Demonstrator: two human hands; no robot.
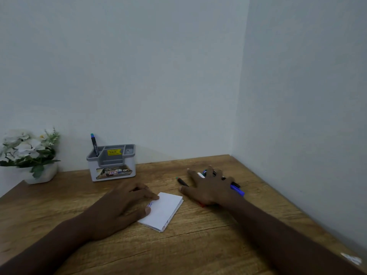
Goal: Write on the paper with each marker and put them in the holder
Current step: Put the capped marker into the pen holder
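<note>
Wooden desk (198, 245): teal-capped marker (94, 144) stands cap-up in holder (111, 165).

Holder (111, 163) stands behind paper (162, 211); markers (237, 190) lie right.

The right hand (211, 187) lies spread over a bunch of markers (237, 190), so most of each one is hidden and they can't be counted. A red bit (201, 204) peeks out at the hand's 7 o'clock; what it is can't be told. The left hand (123, 203) covers the paper's (164, 210) 9 o'clock side, and the blue writing there is too small to read. The holder's (111, 171) labels are blurry. The flower pot (42, 173) is cut off at the picture's 9 o'clock edge.
</note>
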